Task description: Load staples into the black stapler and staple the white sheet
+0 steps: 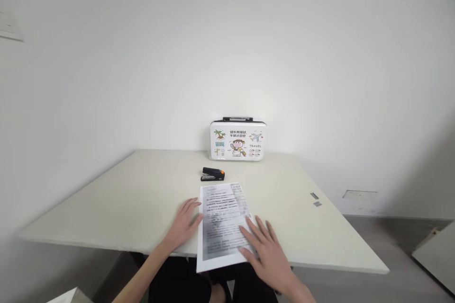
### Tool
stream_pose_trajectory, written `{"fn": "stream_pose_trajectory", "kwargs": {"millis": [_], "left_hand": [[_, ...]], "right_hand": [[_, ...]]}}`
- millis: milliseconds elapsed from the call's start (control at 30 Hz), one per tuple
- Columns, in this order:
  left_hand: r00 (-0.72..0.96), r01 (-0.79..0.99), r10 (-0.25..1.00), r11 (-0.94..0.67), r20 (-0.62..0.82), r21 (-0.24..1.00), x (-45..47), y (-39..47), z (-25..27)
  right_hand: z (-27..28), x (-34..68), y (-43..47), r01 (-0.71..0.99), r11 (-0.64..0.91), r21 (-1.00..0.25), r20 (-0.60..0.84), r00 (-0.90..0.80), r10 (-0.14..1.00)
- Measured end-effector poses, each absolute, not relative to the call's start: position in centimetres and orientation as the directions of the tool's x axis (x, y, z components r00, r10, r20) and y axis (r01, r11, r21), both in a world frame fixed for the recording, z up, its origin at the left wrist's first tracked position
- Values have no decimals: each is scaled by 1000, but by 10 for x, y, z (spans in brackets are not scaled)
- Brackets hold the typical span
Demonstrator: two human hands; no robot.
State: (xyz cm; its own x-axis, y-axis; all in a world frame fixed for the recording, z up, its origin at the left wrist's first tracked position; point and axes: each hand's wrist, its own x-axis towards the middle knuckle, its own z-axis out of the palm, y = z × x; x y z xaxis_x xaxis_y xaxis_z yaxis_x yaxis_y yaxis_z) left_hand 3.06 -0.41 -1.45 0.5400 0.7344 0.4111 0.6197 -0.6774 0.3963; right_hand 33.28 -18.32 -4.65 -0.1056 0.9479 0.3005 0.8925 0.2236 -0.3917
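Printed paper overhung table edge, right hand rested on it, fingers spread, left hand lay unclenched at left side, stapler beyond.

We see the left hand and right hand bare, each with slender, gently tapering fingers. We find the wrists bare too, and the left forearm — slim and uncovered as far as it shows. Below, we note black legwear, plain and evenly dark. Between its two sides a small bare patch appears — foot or ankle, we cannot tell which.
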Motion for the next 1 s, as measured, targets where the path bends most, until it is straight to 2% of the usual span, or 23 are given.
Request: {"fn": "stream_pose_trajectory", "kwargs": {"millis": [233, 467, 667, 833, 1000], "left_hand": [[566, 698, 762, -646, 316, 307, 31, -10, -23], [589, 695, 775, -630, 229, 346, 20, -13, -18], [534, 687, 799, -601, 277, 408, 16, -17, -19], [513, 681, 801, -599, 309, 421, 18, -16, -26], [499, 700, 778, -621, 381, 353, 18, -17, -37]], "right_hand": [[-41, 323, -196, 855, 263, -447, 266, -153, 952], [-24, 330, -195, 791, 236, -564, 190, -153, 970], [-18, 332, -150, 726, 252, -640, 310, -56, 949], [-16, 329, -66, 798, 279, -533, 458, -5, 889], [-18, 314, 26, 819, 234, -524, 475, 53, 878]]}}
